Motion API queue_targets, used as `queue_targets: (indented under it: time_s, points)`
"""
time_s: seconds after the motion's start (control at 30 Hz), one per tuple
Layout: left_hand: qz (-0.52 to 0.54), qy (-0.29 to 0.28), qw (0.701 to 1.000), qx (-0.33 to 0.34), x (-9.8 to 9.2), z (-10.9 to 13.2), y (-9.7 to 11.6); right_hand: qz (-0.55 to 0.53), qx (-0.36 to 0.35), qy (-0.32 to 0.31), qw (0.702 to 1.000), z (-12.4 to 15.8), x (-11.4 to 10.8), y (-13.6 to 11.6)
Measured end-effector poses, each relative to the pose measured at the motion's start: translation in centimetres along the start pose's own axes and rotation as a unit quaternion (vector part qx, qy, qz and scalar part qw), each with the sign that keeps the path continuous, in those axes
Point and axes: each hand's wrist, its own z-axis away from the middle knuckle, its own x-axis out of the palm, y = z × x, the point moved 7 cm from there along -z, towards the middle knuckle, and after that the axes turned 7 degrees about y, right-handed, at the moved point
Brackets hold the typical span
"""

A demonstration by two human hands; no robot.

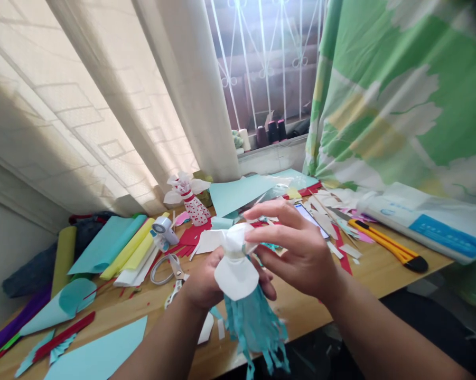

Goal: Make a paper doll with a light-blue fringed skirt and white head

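Observation:
Both hands are over a wooden desk (150,311), holding a small paper figure (236,272) with a white folded top and a shredded teal fringe skirt (255,327). My left hand (206,285) grips it from below, around the white part. My right hand (297,248) comes in from the right, its fingertips pinching the gathered white paper at the top. The fringe hangs down past the desk's front edge. Part of the figure's middle is hidden by my left fingers.
Paper scraps, teal sheets and rolled coloured paper cover the desk. A red-dotted paper figure (190,198) stands behind my hands. Scissors (172,277) lie near my left hand, with a phone (311,219) and a yellow utility knife (388,243) on the right. Curtains hang behind.

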Motion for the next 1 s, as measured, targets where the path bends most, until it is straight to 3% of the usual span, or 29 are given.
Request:
queue_targets:
  time_s: [0.23, 0.4, 0.53, 0.63, 0.8, 1.0]
  points:
    - [0.030, -0.021, 0.999, -0.037, 0.9, -0.2, -0.6, -0.051, -0.019, 0.012, 0.998, 0.7, 0.3, -0.4]
    - [0.029, -0.006, 0.999, -0.031, 0.1, -0.2, -1.1, -0.004, -0.059, -0.066, 0.996, 1.4, 0.6, -0.6]
    - [0.009, 0.024, 0.999, -0.026, -0.7, -0.2, -1.1, 0.047, -0.099, -0.094, 0.989, 1.9, 0.7, -0.7]
    - [0.026, 0.019, 0.999, -0.018, -0.8, 0.0, -0.8, 0.006, -0.062, -0.075, 0.995, 1.9, 0.5, -0.2]
    - [0.066, 0.006, 0.998, -0.022, -1.1, 0.1, -1.0, -0.084, 0.082, -0.012, 0.993, 1.9, 0.3, 1.1]
    - [0.059, 0.037, 0.997, -0.028, -1.9, -0.1, -0.8, -0.117, 0.096, -0.041, 0.988, 2.0, 1.2, 0.6]
